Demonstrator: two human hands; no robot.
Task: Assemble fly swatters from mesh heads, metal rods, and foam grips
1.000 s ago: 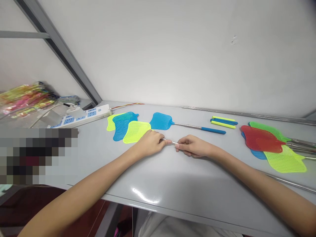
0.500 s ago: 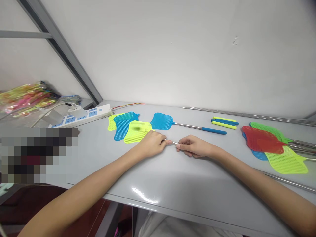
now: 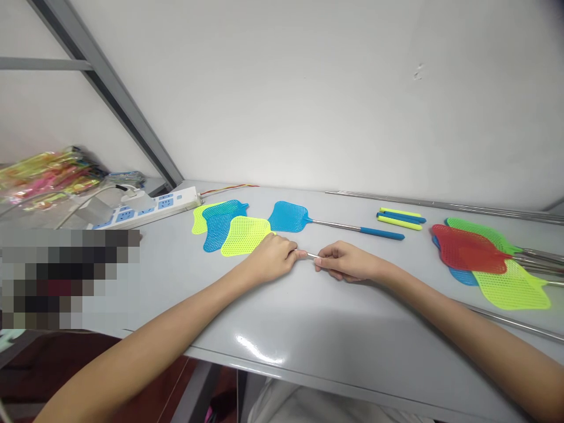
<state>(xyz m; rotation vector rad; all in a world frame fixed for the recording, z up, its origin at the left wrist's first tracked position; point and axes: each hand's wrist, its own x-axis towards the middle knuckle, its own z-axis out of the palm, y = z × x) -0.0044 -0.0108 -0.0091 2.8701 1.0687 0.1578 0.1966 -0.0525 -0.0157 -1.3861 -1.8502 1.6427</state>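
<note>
Between my two hands a short stretch of thin metal rod (image 3: 311, 255) shows just above the table. My left hand (image 3: 273, 257) is closed on the rod's left end, with its thumb stretched along it. Under that hand's far side runs the edge of a yellow-green fly swatter head (image 3: 245, 236); whether it joins the rod is hidden. My right hand (image 3: 343, 260) pinches the rod between thumb and fingers. Behind them lies a blue fly swatter (image 3: 288, 216) with a metal shaft and blue grip. Another blue swatter head (image 3: 217, 226) rests beside the yellow-green one.
Several loose blue and yellow grips (image 3: 400, 218) lie at the back right. Red, green, yellow and blue swatters (image 3: 471, 249) overlap at the right. Long metal rods (image 3: 440, 205) line the wall. A power strip (image 3: 165, 204) and bagged bright items (image 3: 53, 173) are at left.
</note>
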